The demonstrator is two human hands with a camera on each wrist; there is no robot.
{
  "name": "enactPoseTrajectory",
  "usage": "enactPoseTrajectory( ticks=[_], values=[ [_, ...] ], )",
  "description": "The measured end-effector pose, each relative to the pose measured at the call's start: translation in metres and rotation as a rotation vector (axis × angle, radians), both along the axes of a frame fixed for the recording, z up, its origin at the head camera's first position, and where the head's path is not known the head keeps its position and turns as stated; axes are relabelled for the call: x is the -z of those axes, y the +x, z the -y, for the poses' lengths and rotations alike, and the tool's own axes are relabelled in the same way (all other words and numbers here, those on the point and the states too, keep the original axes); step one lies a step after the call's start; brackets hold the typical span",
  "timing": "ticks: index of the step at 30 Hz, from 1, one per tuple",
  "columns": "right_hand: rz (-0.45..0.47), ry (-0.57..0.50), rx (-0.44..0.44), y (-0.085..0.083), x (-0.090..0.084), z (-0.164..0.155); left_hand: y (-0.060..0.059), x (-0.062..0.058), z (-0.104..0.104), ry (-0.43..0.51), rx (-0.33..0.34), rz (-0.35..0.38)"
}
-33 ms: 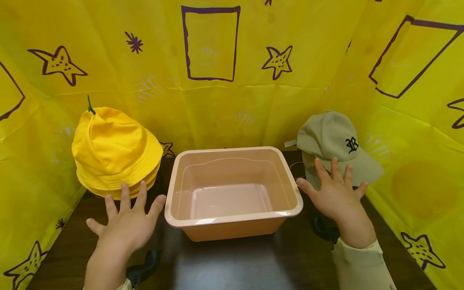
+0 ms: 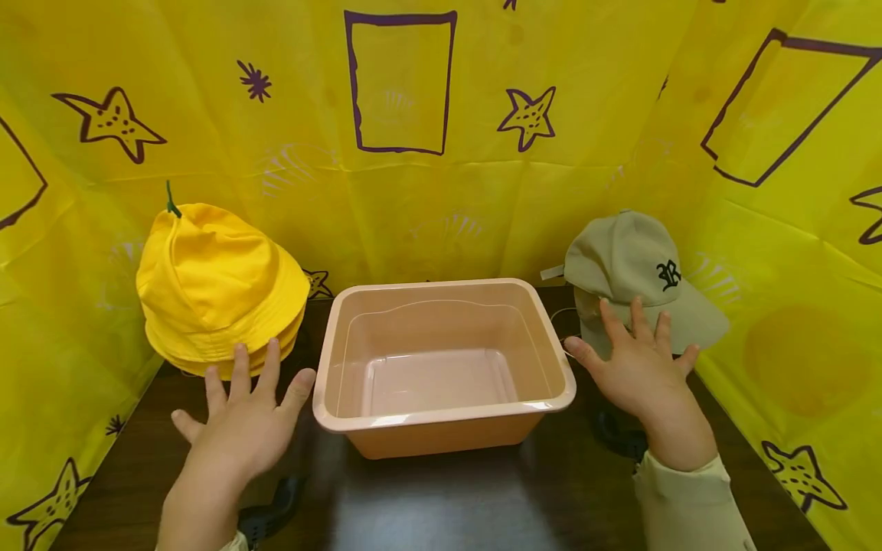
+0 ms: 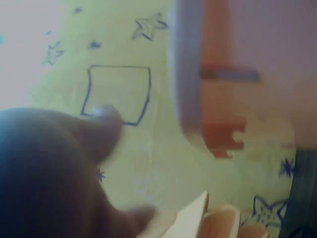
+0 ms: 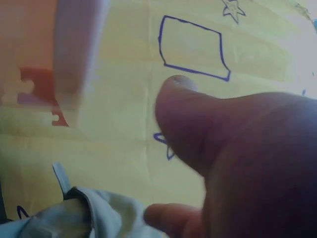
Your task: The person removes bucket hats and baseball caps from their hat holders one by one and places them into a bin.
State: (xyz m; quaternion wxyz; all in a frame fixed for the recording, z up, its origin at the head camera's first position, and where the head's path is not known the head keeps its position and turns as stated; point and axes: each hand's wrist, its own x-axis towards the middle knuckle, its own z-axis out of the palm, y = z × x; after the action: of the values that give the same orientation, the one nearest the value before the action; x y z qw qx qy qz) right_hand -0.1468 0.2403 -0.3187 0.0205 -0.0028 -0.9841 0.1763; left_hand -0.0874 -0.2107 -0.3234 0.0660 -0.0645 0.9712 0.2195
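Peach plastic tub between two spread hands, nothing inside.

Both hands spread flat btwn yellow hat, tub, cap.

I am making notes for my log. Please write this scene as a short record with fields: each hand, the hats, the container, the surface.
left hand: open, fingers spread, near the yellow bucket hat
right hand: open, fingers spread, in front of the khaki cap
container: empty peach plastic tub, between the hands
surface: dark wooden table
surroundings: yellow backdrop with stars
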Motion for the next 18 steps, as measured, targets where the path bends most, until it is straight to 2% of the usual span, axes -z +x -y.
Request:
enactPoseTrajectory(
  ticks=[4, 8, 12, 14, 18],
  values=[
    [-0.07, -0.088, -0.041, -0.001, -0.007, -0.014, 0.004, -0.007, 0.001, 0.166, 0.135, -0.154],
    [-0.198, -0.248, -0.057, 0.0, -0.013, -0.037, 0.008, -0.013, 0.003, 0.39, 0.299, -0.228],
    [-0.264, -0.391, 0.001, 0.001, -0.018, -0.064, 0.004, -0.01, 0.005, 0.546, 0.391, -0.228],
    [-0.245, -0.467, 0.052, 0.002, -0.02, -0.078, -0.001, -0.004, 0.006, 0.596, 0.401, -0.217],
    [-0.148, -0.651, 0.165, 0.004, -0.016, -0.103, -0.014, 0.016, 0.01, 0.816, 0.442, -0.141]
  ],
)
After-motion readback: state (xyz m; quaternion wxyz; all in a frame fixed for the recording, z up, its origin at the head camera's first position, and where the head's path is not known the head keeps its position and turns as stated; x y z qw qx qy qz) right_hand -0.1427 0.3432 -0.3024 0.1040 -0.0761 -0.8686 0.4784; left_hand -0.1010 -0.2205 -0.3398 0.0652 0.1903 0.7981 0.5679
